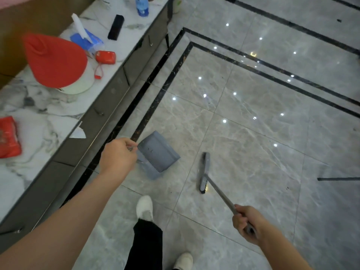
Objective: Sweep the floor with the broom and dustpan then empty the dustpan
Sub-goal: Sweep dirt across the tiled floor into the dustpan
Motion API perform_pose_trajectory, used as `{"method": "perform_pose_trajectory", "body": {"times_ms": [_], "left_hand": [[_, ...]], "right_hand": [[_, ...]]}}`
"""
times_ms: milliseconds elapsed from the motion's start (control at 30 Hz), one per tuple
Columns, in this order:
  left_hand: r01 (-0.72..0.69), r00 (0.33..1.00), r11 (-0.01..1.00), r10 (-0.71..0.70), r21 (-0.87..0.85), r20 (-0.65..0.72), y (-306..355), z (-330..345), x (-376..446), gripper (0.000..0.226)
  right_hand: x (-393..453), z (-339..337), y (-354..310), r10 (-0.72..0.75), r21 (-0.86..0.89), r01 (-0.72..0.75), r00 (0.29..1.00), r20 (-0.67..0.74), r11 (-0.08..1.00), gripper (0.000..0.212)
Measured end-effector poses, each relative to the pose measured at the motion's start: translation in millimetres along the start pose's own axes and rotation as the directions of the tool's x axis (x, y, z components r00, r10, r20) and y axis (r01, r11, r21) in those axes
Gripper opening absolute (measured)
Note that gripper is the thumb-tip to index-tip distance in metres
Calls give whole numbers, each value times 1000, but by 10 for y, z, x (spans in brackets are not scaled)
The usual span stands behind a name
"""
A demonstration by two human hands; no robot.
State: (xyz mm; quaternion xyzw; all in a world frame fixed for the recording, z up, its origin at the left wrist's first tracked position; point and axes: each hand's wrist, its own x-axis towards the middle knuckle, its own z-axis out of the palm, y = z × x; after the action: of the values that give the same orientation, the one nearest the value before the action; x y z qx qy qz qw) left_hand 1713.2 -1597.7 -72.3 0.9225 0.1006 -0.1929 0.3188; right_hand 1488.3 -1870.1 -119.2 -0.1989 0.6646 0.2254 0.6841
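Observation:
A grey dustpan [157, 152] hangs low over the grey tiled floor [253, 152], its comb-edged mouth toward me. My left hand [117, 154] grips the top of its handle, which is mostly hidden by the hand. A grey broom [204, 172] stands with its head on the floor to the right of the dustpan, a gap between them. My right hand [246, 223] is curled round the broom's grey handle near its upper end. A few dark specks lie on the tiles near the broom head.
A long marble-topped cabinet [48, 117] runs along the left, bearing a red cone-shaped lid [56, 59], a blue tissue pack [87, 40], a red pouch [105, 57] and a bottle [141, 5]. Black border strips cross the floor. My white shoes [145, 207] stand below.

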Motion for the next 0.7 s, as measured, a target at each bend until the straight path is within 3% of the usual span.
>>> {"method": "perform_pose_trajectory", "body": {"times_ms": [533,700], "left_hand": [[-50,998,993,45,103,47,323,-746,1750,17],[-63,997,986,54,155,60,570,-861,2058,20]], "right_hand": [[250,2322,-1001,-24,139,1,987,159,990,25],[278,2738,-1296,-49,227,7,983,179,974,25]]}}
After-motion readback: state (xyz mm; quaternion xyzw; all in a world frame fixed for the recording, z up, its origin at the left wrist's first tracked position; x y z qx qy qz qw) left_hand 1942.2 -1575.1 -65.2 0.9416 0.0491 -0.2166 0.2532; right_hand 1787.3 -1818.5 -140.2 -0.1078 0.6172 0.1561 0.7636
